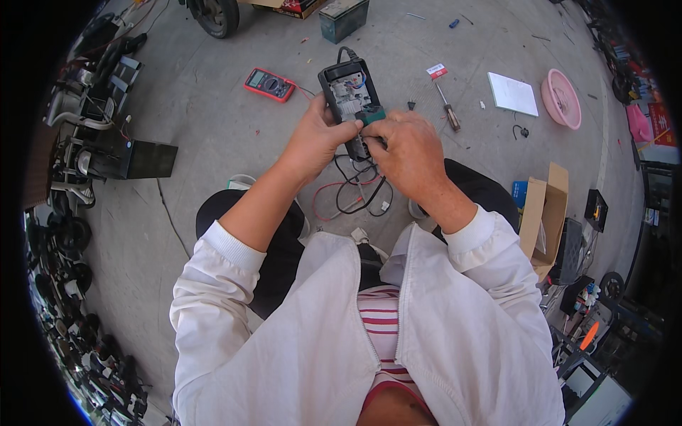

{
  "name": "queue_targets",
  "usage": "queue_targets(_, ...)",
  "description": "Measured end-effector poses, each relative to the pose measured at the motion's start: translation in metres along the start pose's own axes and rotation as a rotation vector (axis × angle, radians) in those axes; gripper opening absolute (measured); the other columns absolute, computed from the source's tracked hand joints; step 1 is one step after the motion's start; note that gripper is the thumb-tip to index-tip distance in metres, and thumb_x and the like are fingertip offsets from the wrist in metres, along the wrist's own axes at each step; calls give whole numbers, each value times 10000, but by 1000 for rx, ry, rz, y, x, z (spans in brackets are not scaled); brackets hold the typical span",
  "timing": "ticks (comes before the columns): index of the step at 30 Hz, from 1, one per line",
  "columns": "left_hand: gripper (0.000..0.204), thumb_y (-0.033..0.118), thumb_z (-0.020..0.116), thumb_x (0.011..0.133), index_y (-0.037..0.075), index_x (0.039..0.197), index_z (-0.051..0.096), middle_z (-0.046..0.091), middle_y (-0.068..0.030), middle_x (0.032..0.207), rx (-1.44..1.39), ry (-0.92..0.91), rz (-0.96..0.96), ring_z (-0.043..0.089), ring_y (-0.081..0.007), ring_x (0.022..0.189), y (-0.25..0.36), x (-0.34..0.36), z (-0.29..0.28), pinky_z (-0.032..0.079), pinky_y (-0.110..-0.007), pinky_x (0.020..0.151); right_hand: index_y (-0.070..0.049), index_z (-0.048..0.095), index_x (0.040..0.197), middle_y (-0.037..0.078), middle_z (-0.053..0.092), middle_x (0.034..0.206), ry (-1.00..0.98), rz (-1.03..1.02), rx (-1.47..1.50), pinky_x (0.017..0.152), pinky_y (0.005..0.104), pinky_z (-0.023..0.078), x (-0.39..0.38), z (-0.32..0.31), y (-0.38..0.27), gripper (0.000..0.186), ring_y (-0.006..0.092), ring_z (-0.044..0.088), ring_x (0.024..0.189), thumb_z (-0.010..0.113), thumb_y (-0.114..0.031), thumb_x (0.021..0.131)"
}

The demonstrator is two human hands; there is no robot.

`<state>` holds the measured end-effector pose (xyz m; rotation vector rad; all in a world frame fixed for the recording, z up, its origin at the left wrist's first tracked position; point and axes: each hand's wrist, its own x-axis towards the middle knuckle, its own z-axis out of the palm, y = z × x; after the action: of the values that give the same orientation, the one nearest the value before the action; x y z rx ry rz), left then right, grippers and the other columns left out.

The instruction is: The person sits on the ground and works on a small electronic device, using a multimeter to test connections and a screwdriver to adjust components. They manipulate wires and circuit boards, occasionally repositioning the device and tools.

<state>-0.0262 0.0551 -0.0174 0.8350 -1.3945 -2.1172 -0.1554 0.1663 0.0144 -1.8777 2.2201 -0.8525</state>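
I hold an opened black electronic box point(348, 92) in front of me, its circuit board and coloured wires exposed. My left hand point(318, 135) grips the box's lower left side. My right hand point(406, 145) closes around its lower end, where a green part point(374, 115) shows by my thumb. Black and red cables point(359, 188) hang from the box down between my knees. A thick black cable leaves the box's top.
On the concrete floor lie a red multimeter point(270, 84), a screwdriver point(449, 110), a white pad point(513, 94), a pink bowl point(561, 98) and a dark battery point(343, 17). An open cardboard box point(543, 213) stands at my right, scooter parts point(85, 113) at my left.
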Motion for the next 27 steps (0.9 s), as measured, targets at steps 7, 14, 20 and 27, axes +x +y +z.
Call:
queue_targets(7, 599, 46, 678, 806, -15, 1317, 371, 597, -110, 1155, 14, -3, -23, 593, -169, 1035, 2, -1, 0, 472, -314, 909, -73, 673, 766, 99, 602, 747, 29, 38, 6, 682, 430, 460, 0, 3, -1, 65, 305, 605, 762, 660, -136, 765)
queue_targets(14, 536, 20, 617, 850, 49, 1335, 390, 598, -82, 1171, -93, 49, -35, 607, -191, 1066, 0, 7, -11, 494, -372, 907, -24, 717, 901, 98, 674, 825, -68, 447, 562, 669, 303, 471, 7, -13, 9, 172, 167, 613, 740, 656, -142, 793)
queue_targets(20, 494, 26, 620, 841, 43, 1292, 418, 594, -85, 1168, -126, 145, -40, 612, -209, 1059, 12, 6, -12, 498, -392, 919, 25, 711, 996, 52, 673, 828, -47, 519, 894, 641, 221, 429, 7, -16, 28, 245, 77, 528, 705, 624, -149, 849)
queue_targets(27, 484, 55, 616, 842, 31, 1285, 422, 602, -93, 1158, -178, 199, -24, 622, -198, 1040, 21, 4, -20, 504, -376, 925, 31, 698, 1032, 13, 614, 762, -22, 544, 841, 603, 223, 404, 7, -21, 34, 263, 68, 494, 683, 553, -107, 862)
